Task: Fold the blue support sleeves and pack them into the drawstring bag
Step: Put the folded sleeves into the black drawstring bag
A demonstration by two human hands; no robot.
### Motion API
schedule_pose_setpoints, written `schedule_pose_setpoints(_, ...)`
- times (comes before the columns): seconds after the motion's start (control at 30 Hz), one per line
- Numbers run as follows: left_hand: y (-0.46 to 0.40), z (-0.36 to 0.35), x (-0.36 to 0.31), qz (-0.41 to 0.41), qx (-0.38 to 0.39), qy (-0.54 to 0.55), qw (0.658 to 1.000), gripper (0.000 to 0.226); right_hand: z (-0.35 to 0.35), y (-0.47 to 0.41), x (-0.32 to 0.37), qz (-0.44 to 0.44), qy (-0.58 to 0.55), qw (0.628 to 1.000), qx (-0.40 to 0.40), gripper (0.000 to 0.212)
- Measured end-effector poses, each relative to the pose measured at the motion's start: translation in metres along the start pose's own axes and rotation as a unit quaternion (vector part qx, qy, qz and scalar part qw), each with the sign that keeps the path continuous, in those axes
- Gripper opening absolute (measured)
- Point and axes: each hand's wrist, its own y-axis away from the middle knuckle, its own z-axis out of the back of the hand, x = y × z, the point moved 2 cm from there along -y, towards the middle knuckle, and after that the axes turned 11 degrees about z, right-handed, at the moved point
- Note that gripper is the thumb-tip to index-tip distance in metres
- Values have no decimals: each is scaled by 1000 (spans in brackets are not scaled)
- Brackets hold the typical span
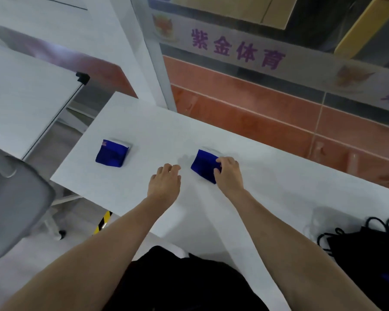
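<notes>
On the long white table point(267, 198) lie two folded blue fabric support sleeves; the right hand point(228, 173) has its fingers curled onto the near-right edge of one sleeve point(203, 164); the left hand point(165, 180) rests empty beside it, fingers loosely bent (not touching it); the other sleeve point(111, 154) sits well apart leftward; the black drawstring bag point(366, 250) lies at the table's right end.

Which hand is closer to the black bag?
Right. The right hand rests on a blue sleeve, farther from the black bag than it looks, yet nearer than the left hand.
</notes>
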Motion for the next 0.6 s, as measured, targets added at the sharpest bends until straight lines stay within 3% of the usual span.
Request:
schedule_pose_setpoints(0.23,-32,0,37,-9,8,1,1000,37,-25,-39,2,-31,72,992,98,57)
schedule_pose_setpoints(0.6,-111,21,153,-39,13,-51,998,31,-114,-47,89,-43,107,988,101,59)
